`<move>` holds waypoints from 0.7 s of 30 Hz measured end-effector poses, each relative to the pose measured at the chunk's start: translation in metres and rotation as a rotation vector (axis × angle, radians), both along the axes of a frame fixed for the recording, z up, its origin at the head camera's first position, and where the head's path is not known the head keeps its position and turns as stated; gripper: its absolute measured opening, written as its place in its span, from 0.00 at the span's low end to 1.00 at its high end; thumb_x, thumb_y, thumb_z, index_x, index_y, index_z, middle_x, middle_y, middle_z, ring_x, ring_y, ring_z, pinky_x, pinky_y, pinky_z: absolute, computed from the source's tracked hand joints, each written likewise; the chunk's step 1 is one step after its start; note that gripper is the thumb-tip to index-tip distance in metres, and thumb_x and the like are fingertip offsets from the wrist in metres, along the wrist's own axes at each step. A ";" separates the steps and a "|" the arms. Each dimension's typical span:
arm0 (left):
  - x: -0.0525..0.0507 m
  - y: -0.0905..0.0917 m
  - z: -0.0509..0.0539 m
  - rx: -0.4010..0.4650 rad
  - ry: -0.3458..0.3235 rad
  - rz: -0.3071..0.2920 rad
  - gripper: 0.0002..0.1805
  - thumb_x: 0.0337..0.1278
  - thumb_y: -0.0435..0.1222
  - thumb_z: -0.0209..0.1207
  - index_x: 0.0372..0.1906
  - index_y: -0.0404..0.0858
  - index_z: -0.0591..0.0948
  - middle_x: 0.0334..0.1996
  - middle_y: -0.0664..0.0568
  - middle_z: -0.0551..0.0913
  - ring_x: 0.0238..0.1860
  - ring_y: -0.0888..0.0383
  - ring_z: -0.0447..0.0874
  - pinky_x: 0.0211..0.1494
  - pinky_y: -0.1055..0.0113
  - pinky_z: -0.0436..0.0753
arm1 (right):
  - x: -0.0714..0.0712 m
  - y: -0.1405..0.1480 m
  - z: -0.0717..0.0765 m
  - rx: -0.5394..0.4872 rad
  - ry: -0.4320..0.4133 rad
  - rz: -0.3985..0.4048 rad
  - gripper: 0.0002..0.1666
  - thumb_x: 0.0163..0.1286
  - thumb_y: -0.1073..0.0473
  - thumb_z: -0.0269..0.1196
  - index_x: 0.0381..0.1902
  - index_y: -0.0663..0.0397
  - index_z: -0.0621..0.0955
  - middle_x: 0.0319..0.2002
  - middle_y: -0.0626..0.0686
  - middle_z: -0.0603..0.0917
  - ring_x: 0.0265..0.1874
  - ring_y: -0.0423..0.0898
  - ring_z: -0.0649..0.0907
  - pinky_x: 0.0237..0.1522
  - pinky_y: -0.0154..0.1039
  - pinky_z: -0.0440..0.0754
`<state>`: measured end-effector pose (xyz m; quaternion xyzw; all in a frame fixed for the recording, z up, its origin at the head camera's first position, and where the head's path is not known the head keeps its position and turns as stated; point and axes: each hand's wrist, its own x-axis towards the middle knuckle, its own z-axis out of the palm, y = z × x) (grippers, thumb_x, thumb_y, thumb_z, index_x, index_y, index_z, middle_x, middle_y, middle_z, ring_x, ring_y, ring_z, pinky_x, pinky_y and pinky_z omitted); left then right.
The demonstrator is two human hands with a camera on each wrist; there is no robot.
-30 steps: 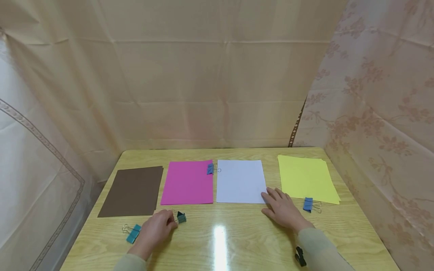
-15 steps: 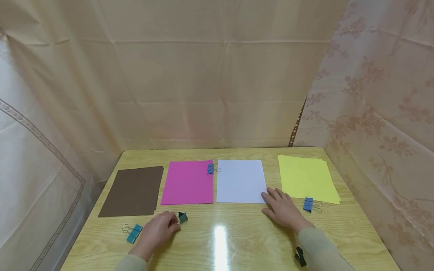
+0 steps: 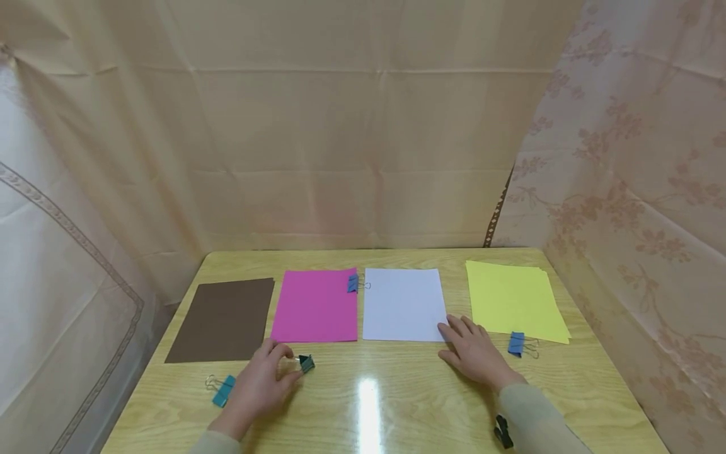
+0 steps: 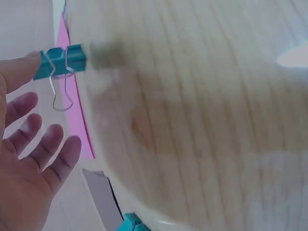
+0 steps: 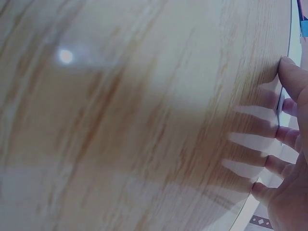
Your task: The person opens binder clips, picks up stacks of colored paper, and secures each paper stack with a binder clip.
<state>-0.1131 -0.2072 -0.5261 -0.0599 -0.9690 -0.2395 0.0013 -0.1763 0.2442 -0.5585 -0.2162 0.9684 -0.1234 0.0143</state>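
In the head view my left hand (image 3: 259, 383) is low over the table, its thumb and fingers spread apart. A dark teal binder clip (image 3: 307, 363) stands at its thumb tip, in front of the pink paper stack (image 3: 314, 307). The left wrist view shows the thumb against one end of this teal binder clip (image 4: 72, 57), whose wire handles point toward the other, loosely extended fingers. My right hand (image 3: 473, 353) rests on the table with fingers extended, fingertips at the near right corner of the white paper stack (image 3: 403, 304).
A second teal binder clip (image 3: 224, 391) lies left of my left hand, below the brown paper (image 3: 222, 320). One blue clip (image 3: 353, 283) sits at the pink paper's right edge. Another blue clip (image 3: 516, 343) is by the yellow paper (image 3: 516, 299). Curtains surround the table (image 3: 425, 403).
My left hand's fingers have parted from their earlier pinch at the teal binder clip's handles. Before that, the clip shifted slightly right. The right hand stays in place.
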 end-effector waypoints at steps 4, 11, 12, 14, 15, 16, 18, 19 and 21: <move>-0.002 -0.007 0.000 0.007 0.013 -0.026 0.28 0.56 0.43 0.74 0.61 0.41 0.78 0.65 0.46 0.71 0.64 0.43 0.72 0.56 0.47 0.82 | -0.001 0.000 0.000 0.001 -0.003 -0.001 0.35 0.76 0.47 0.62 0.73 0.57 0.71 0.74 0.65 0.66 0.72 0.72 0.64 0.65 0.76 0.62; -0.004 -0.013 0.000 -0.036 0.005 -0.092 0.44 0.52 0.43 0.76 0.73 0.38 0.69 0.73 0.42 0.68 0.70 0.36 0.67 0.69 0.36 0.69 | 0.000 0.000 0.000 -0.007 0.002 -0.002 0.35 0.75 0.47 0.62 0.73 0.57 0.71 0.74 0.65 0.67 0.72 0.73 0.64 0.65 0.77 0.61; -0.003 -0.013 0.000 -0.045 0.005 -0.097 0.45 0.52 0.43 0.76 0.74 0.38 0.69 0.73 0.42 0.68 0.70 0.35 0.67 0.69 0.35 0.69 | 0.000 0.000 0.000 -0.007 0.003 -0.002 0.35 0.75 0.47 0.62 0.73 0.57 0.71 0.74 0.65 0.67 0.72 0.73 0.64 0.65 0.77 0.61; -0.003 -0.014 -0.001 -0.064 -0.002 -0.105 0.47 0.51 0.43 0.76 0.75 0.38 0.68 0.73 0.41 0.68 0.70 0.34 0.67 0.69 0.33 0.68 | 0.000 0.000 0.000 -0.009 0.004 -0.001 0.35 0.75 0.47 0.62 0.73 0.57 0.71 0.74 0.65 0.67 0.72 0.73 0.64 0.64 0.77 0.62; -0.003 -0.014 -0.001 -0.072 -0.006 -0.108 0.47 0.50 0.44 0.76 0.75 0.38 0.67 0.73 0.41 0.68 0.70 0.34 0.66 0.68 0.32 0.67 | 0.000 0.000 0.000 -0.008 0.004 -0.001 0.35 0.75 0.47 0.62 0.73 0.57 0.72 0.74 0.65 0.67 0.72 0.73 0.64 0.64 0.77 0.62; -0.003 -0.014 -0.001 -0.080 -0.012 -0.110 0.48 0.50 0.44 0.76 0.76 0.39 0.67 0.73 0.41 0.68 0.70 0.34 0.66 0.68 0.32 0.67 | 0.000 0.000 0.000 -0.007 0.005 -0.001 0.35 0.75 0.47 0.62 0.73 0.57 0.72 0.74 0.65 0.67 0.72 0.73 0.64 0.64 0.77 0.62; -0.002 -0.014 -0.002 -0.090 -0.019 -0.109 0.48 0.50 0.44 0.77 0.76 0.39 0.67 0.72 0.41 0.69 0.69 0.34 0.67 0.68 0.32 0.67 | 0.000 0.000 -0.001 -0.005 0.005 -0.001 0.35 0.75 0.47 0.62 0.73 0.57 0.72 0.74 0.65 0.67 0.72 0.73 0.64 0.65 0.77 0.62; -0.002 -0.015 -0.002 -0.092 -0.023 -0.107 0.48 0.50 0.44 0.77 0.76 0.40 0.67 0.72 0.41 0.70 0.69 0.34 0.67 0.68 0.32 0.67 | 0.000 0.000 -0.001 -0.004 0.004 -0.002 0.35 0.75 0.47 0.62 0.73 0.57 0.72 0.74 0.65 0.67 0.72 0.73 0.64 0.65 0.76 0.62; -0.002 -0.015 -0.003 -0.097 -0.026 -0.100 0.48 0.50 0.44 0.77 0.75 0.40 0.68 0.71 0.42 0.71 0.69 0.34 0.68 0.68 0.33 0.68 | -0.001 0.000 -0.001 -0.003 0.002 -0.002 0.35 0.75 0.46 0.62 0.73 0.56 0.72 0.74 0.65 0.67 0.72 0.73 0.64 0.65 0.76 0.62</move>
